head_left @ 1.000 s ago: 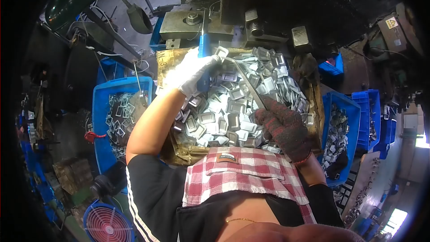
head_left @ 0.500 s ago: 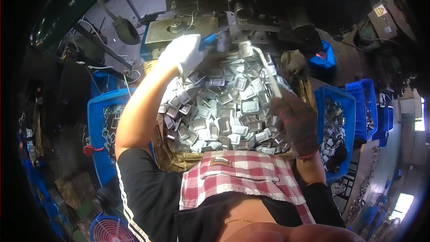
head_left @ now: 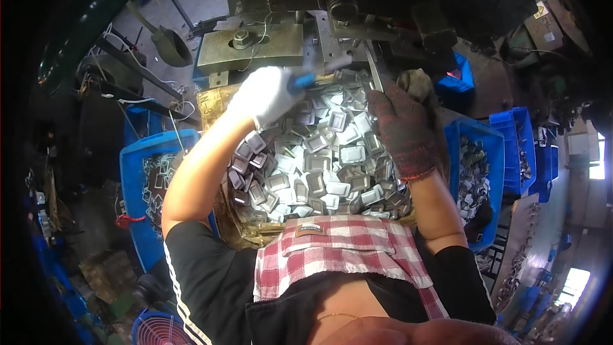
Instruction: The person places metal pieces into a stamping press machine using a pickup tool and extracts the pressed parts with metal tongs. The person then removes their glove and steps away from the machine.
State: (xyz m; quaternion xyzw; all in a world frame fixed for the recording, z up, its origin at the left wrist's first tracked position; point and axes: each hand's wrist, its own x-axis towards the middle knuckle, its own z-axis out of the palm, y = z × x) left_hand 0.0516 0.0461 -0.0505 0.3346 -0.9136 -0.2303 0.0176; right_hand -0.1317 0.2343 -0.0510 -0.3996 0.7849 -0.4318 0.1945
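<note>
My left hand, in a white glove, is closed around the blue handle of a tool whose working end is blurred. It hovers over the far left of the box. My right hand, in a dark red-and-black glove, grips a long thin metal tool that points away from me into the press. Beneath both hands lies a heap of small rectangular metal trays, some bright and some dark. The press's lower die plate is just beyond the hands.
A cardboard box holds the heap against my checked apron. Blue bins with metal pieces flank me, one on the left and one on the right. A bolted steel block sits at the far left of the press.
My right hand has moved forward and up with the metal tool, which now points straighter at the press. My left hand has shifted slightly right and nearer me, its blue-handled tool lower.
</note>
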